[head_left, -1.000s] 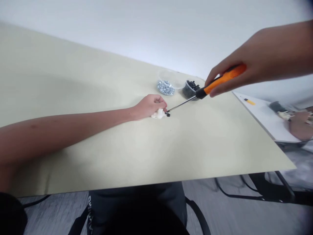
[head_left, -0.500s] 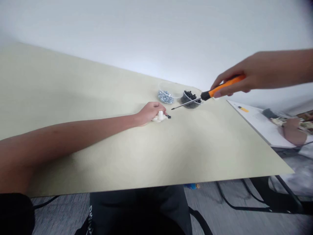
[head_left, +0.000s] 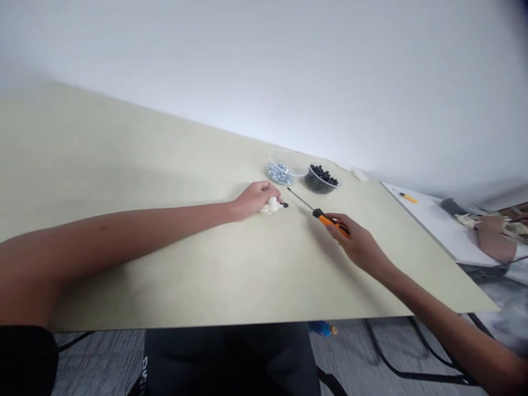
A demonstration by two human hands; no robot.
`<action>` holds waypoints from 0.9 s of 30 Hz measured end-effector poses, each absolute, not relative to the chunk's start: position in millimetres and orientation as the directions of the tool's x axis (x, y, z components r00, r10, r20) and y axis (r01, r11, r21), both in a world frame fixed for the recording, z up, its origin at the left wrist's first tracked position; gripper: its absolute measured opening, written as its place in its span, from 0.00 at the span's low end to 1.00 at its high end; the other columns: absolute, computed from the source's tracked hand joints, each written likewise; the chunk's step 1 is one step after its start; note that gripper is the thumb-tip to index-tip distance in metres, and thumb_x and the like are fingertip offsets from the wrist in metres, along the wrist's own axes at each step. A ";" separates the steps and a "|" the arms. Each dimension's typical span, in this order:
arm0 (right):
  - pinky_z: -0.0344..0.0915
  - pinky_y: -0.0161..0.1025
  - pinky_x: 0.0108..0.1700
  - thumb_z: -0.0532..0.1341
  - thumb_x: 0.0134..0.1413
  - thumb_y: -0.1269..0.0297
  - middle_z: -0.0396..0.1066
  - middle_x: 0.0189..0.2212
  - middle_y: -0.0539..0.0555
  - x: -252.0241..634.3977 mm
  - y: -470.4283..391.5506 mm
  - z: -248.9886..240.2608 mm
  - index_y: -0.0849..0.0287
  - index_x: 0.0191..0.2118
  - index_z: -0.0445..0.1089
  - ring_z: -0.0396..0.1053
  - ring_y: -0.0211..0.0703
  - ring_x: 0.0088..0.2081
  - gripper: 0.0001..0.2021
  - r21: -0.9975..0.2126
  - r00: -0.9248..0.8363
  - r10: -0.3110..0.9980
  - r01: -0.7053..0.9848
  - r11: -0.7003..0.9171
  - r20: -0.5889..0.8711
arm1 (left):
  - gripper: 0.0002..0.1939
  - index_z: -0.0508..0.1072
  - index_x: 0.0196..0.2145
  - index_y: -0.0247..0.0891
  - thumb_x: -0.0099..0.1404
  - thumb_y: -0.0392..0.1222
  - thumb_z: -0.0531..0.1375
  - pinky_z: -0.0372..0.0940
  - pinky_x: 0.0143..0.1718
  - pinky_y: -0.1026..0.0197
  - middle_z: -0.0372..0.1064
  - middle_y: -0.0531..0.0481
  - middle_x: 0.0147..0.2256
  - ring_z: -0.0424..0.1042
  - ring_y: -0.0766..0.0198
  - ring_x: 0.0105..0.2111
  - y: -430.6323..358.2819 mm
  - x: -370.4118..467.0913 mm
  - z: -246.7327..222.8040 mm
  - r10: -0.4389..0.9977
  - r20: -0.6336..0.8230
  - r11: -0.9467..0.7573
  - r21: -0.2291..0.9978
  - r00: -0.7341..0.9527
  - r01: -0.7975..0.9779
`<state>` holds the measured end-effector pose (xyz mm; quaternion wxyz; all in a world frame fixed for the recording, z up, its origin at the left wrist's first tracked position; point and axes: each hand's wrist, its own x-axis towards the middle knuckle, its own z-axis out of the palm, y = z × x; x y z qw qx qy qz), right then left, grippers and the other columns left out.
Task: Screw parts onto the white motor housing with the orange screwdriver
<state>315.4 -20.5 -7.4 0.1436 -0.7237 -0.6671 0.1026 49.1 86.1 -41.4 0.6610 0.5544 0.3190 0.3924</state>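
Note:
My left hand [head_left: 256, 199] is closed on a small white plastic part [head_left: 270, 206] that rests on the table [head_left: 231, 275]. A little black piece [head_left: 285, 204] sticks out at the part's right end, by my fingertips. In my right hand [head_left: 357, 240] is a screwdriver [head_left: 328, 221] with an orange and black handle. Its metal shaft points up and left, and the tip is just behind the white part, apart from it. My left fingers partly hide the white part.
Behind my hands stand a clear tub of silvery metal bits [head_left: 281, 174] and a clear tub of black pieces [head_left: 322, 179]. To the right is a white table [head_left: 441, 231] with a yellow-handled tool [head_left: 408, 197] and another person's hand [head_left: 493, 236]. A wall rises behind.
My right hand has swung down and toward me with the screwdriver, whose shaft now points up-left instead of down-left. My left hand still holds the white part.

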 end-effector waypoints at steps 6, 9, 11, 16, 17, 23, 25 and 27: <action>0.61 0.50 0.54 0.48 0.63 0.50 0.65 0.50 0.60 309.4 -7.4 -36.9 0.56 0.58 0.62 0.61 0.52 0.52 0.24 -0.236 -0.011 0.987 0.970 0.049 0.160 | 0.11 0.71 0.32 0.34 0.62 0.46 0.59 0.63 0.29 0.63 0.73 0.44 0.36 0.70 0.66 0.30 89.2 51.1 -44.8 0.886 0.003 0.099 0.976 0.464 -0.193; 0.62 0.52 0.53 0.48 0.64 0.54 0.64 0.47 0.61 306.2 -1.6 -44.4 0.58 0.59 0.61 0.60 0.53 0.50 0.23 -0.169 -0.061 0.975 0.981 0.098 0.212 | 0.10 0.71 0.30 0.34 0.62 0.44 0.58 0.62 0.28 0.64 0.71 0.47 0.33 0.68 0.67 0.29 90.5 52.2 -45.0 0.895 0.015 0.094 0.970 0.445 -0.222; 0.61 0.55 0.53 0.51 0.63 0.55 0.63 0.48 0.63 299.4 1.6 -45.1 0.59 0.58 0.63 0.60 0.55 0.49 0.22 -0.089 -0.077 0.955 0.990 0.107 0.287 | 0.10 0.71 0.30 0.33 0.63 0.43 0.57 0.62 0.28 0.64 0.70 0.47 0.33 0.68 0.67 0.29 91.0 53.4 -44.5 0.900 0.008 0.112 0.962 0.435 -0.250; 0.59 0.56 0.56 0.56 0.61 0.60 0.62 0.51 0.63 259.3 12.6 -30.5 0.60 0.58 0.62 0.58 0.55 0.54 0.21 -0.057 -0.244 0.825 0.947 0.316 0.510 | 0.08 0.70 0.30 0.33 0.62 0.42 0.58 0.63 0.31 0.63 0.70 0.47 0.33 0.71 0.65 0.32 89.4 56.0 -41.5 0.906 -0.022 0.161 0.941 0.423 -0.296; 0.62 0.52 0.55 0.56 0.61 0.60 0.63 0.49 0.62 250.3 15.8 -26.8 0.59 0.59 0.60 0.60 0.51 0.53 0.22 -0.116 -0.299 0.814 0.907 0.404 0.498 | 0.08 0.70 0.30 0.33 0.61 0.42 0.59 0.64 0.31 0.63 0.70 0.47 0.33 0.71 0.65 0.32 88.9 56.1 -41.0 0.906 -0.016 0.159 0.939 0.422 -0.306; 0.69 0.40 0.45 0.58 0.61 0.60 0.67 0.42 0.54 226.2 34.9 -22.7 0.55 0.47 0.68 0.68 0.38 0.40 0.11 -0.445 -0.389 0.794 0.673 0.591 0.467 | 0.07 0.71 0.29 0.34 0.57 0.42 0.61 0.62 0.29 0.64 0.67 0.52 0.28 0.67 0.68 0.27 87.6 55.0 -40.4 0.928 0.001 0.108 0.956 0.374 -0.271; 0.69 0.40 0.45 0.59 0.60 0.59 0.68 0.41 0.54 228.4 38.3 -26.5 0.55 0.46 0.69 0.69 0.38 0.40 0.10 -0.512 -0.353 0.804 0.632 0.582 0.478 | 0.08 0.71 0.29 0.34 0.57 0.42 0.60 0.62 0.29 0.64 0.67 0.52 0.28 0.67 0.68 0.27 87.7 54.7 -40.6 0.924 0.003 0.108 0.957 0.382 -0.269; 0.69 0.39 0.45 0.60 0.59 0.58 0.69 0.40 0.53 231.4 40.1 -30.0 0.55 0.46 0.69 0.69 0.38 0.40 0.11 -0.554 -0.334 0.815 0.606 0.571 0.474 | 0.08 0.71 0.29 0.34 0.57 0.43 0.60 0.63 0.29 0.63 0.68 0.51 0.28 0.67 0.68 0.27 87.7 54.3 -40.7 0.921 0.004 0.109 0.957 0.389 -0.268</action>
